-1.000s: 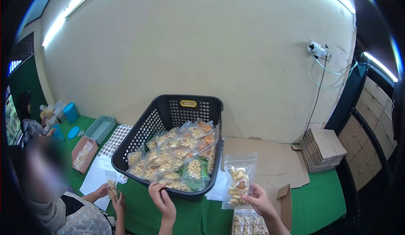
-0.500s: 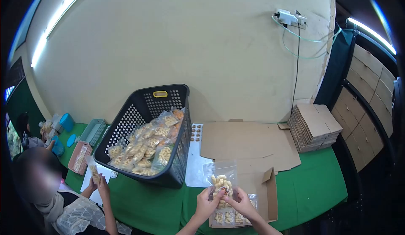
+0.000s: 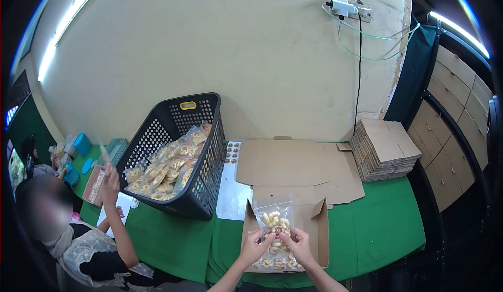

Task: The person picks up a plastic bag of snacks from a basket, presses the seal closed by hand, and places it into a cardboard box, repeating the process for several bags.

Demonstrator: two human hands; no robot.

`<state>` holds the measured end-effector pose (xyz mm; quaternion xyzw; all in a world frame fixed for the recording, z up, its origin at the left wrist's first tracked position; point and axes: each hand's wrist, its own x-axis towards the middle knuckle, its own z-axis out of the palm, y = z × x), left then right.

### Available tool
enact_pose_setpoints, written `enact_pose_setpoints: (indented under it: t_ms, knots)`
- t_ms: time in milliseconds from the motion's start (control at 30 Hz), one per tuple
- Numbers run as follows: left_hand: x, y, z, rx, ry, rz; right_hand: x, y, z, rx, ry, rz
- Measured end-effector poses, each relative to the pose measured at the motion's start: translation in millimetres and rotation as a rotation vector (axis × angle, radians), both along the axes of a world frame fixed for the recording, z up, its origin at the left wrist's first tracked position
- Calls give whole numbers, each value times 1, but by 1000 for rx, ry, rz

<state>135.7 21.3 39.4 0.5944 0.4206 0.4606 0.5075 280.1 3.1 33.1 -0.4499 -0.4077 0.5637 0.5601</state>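
Note:
A clear zip bag of pale, curled snacks is held upright over an open cardboard box. My left hand grips its left side, and my right hand grips the right. Both thumbs press beside a round brown sticker on the bag's front. Lower down inside the box, more bagged snacks are partly hidden by my hands and the held bag.
A black laundry-style basket full of snack bags stands left. Round stickers lie on a white sheet. Behind the box is flat cardboard; folded boxes are stacked right. A co-worker's raised hand holds a bag at left.
My view has shifted slightly, and the box now shows more fully around the bag. Both hands still hold the bag. The co-worker at left has raised a hand with a bag.

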Motion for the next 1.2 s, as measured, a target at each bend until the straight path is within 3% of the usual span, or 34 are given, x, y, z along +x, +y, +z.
enact_pose_setpoints:
  t_ms: [167, 267, 367, 433, 533, 633, 733, 933, 1200]
  knots:
    - [4, -5, -18, -126, -133, -38, 16, -4, -14, -33, -45, 48]
    - [6, -8, -24, -173, 20, -31, 23, -7, -26, -6, -144, 23]
    - [21, -5, -56, -68, -1, 100, 26, -7, -8, -4, -122, 3]
    - [35, -8, -30, -46, -29, 121, 24, -13, 19, -55, -127, 0]
    - [39, -4, -29, -76, -30, 116, 17, -7, -6, 100, -101, -132]
    - [38, -3, -27, -102, -32, 88, 25, -9, -12, 63, -252, -92]
    - [34, -1, -27, -79, -19, 84, 27, -4, -19, -60, -77, 10]
    - [22, 1, -39, -93, 12, 63, 25, 2, -25, -80, 30, 89]
    - [11, 0, -49, -226, -124, -87, 31, -3, -38, -48, -4, 106]
